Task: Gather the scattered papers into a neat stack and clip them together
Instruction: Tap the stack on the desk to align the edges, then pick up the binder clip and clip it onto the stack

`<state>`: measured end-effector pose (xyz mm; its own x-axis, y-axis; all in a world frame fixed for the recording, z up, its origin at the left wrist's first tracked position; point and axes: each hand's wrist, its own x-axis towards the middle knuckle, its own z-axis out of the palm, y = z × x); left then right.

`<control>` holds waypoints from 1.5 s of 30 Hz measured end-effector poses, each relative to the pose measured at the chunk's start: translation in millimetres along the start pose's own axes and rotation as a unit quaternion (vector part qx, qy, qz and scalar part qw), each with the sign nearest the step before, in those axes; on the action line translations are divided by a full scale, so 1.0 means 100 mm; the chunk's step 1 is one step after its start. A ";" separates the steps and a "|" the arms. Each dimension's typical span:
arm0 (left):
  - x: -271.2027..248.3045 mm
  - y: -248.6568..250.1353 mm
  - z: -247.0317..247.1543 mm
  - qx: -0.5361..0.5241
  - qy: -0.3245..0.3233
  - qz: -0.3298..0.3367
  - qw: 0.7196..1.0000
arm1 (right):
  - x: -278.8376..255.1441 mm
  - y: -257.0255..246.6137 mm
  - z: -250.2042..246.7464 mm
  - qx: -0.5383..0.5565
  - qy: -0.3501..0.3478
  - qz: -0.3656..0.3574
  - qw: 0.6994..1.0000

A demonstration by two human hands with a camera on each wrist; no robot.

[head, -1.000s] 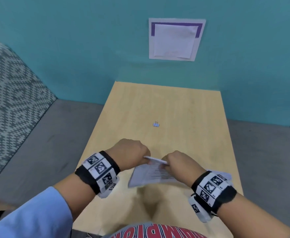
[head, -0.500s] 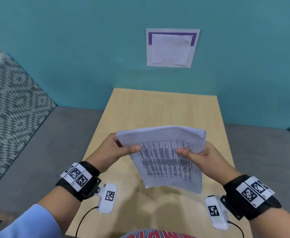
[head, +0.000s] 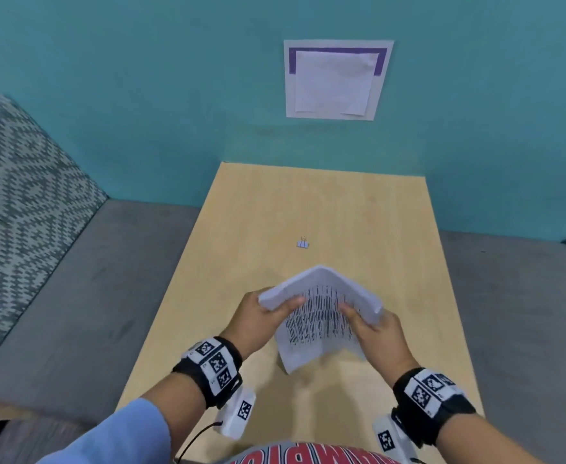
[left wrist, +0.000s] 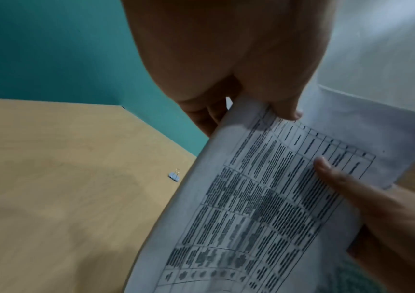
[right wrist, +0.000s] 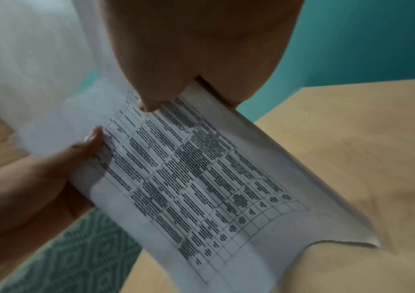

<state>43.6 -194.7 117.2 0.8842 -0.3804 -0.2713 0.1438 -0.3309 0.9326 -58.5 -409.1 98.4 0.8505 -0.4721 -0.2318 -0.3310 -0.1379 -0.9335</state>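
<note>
A stack of white papers [head: 318, 316] printed with a table is held upright over the wooden table [head: 342, 212], its top bent into a peak. My left hand [head: 261, 316] grips the stack's left edge, thumb on the printed face. My right hand [head: 372, 326] grips the right edge the same way. The left wrist view shows the papers [left wrist: 264, 198] pinched under my left thumb [left wrist: 286, 113], and the right wrist view shows the papers [right wrist: 201, 178] under my right thumb [right wrist: 148, 105]. A small blue binder clip [head: 303, 243] lies on the table beyond the stack, also the binder clip [left wrist: 174, 176].
A teal wall [head: 141, 95] rises behind the table, with a white sheet [head: 337, 80] taped to it. Grey seat cushions [head: 74, 279] flank the table on both sides, and a patterned backrest [head: 17, 195] stands at the left.
The papers went from low and flat near the table edge to raised upright between both hands. Since half a second ago the stack has dropped a little and its top has bent into a peak.
</note>
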 end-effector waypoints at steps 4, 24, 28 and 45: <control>0.00 0.14 -0.04 0.024 0.035 0.118 0.992 | 0.08 -0.08 -0.03 0.010 0.020 -0.032 0.999; 0.44 0.19 -0.97 0.027 -0.056 -0.055 0.997 | 0.60 -0.15 0.37 0.006 -0.234 0.044 0.971; 0.48 0.03 -1.13 -0.066 0.017 -0.052 0.996 | 0.71 -0.14 0.73 0.028 -0.239 0.092 0.966; 0.68 -0.30 -1.93 0.045 0.179 -0.040 0.982 | 2.69 0.28 1.17 -0.280 -0.047 0.055 0.957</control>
<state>185.0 -44.0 116.5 0.9737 -0.0277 -0.2263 0.1929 -0.4288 0.8826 208.7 -438.2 -21.9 0.8222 -0.4344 -0.3678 -0.5654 -0.5491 -0.6155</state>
